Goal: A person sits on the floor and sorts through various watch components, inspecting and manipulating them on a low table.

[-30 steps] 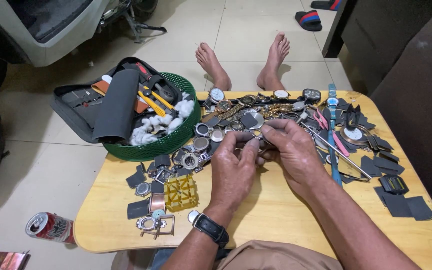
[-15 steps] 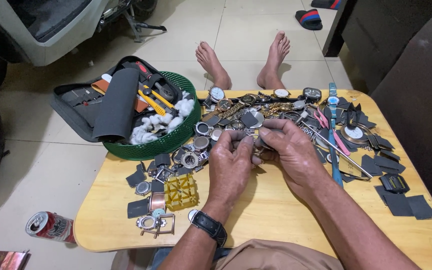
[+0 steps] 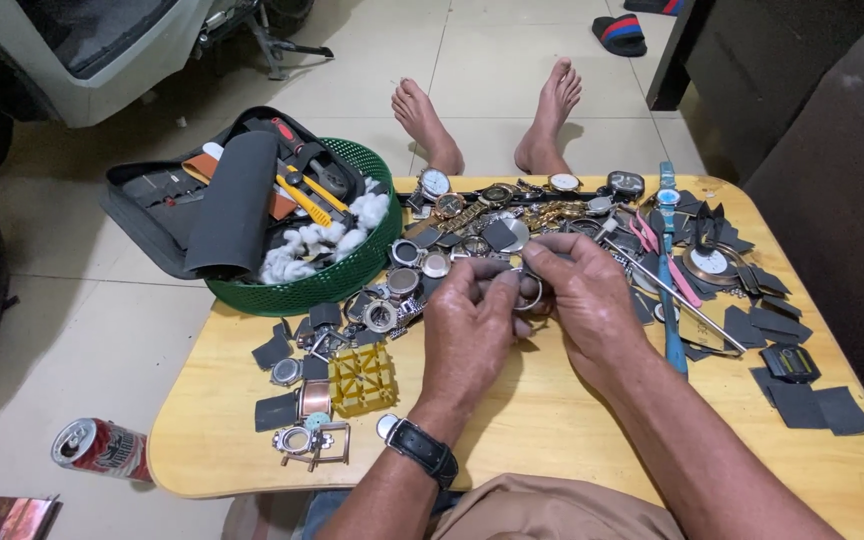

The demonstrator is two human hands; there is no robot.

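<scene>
— While you sit at the table [image 3: 552, 440], what do your hands hold?

— Both my left hand [image 3: 467, 335] and right hand [image 3: 582, 300] pinch a small metal ring [image 3: 530, 292] above the middle.

— Any packages?

— Red can [image 3: 100, 448] on the floor, left; green basket [image 3: 337, 270] behind it.

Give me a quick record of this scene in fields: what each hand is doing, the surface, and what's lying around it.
Left hand: grips a small round metal watch case, wrist wears a black watch
Right hand: pinches the same case from the other side
Surface: low yellow wooden table
Left of hands: yellow plastic case holder, green basket with cotton and tools
Behind hands: heap of watches and parts
Floor: drink can
</scene>
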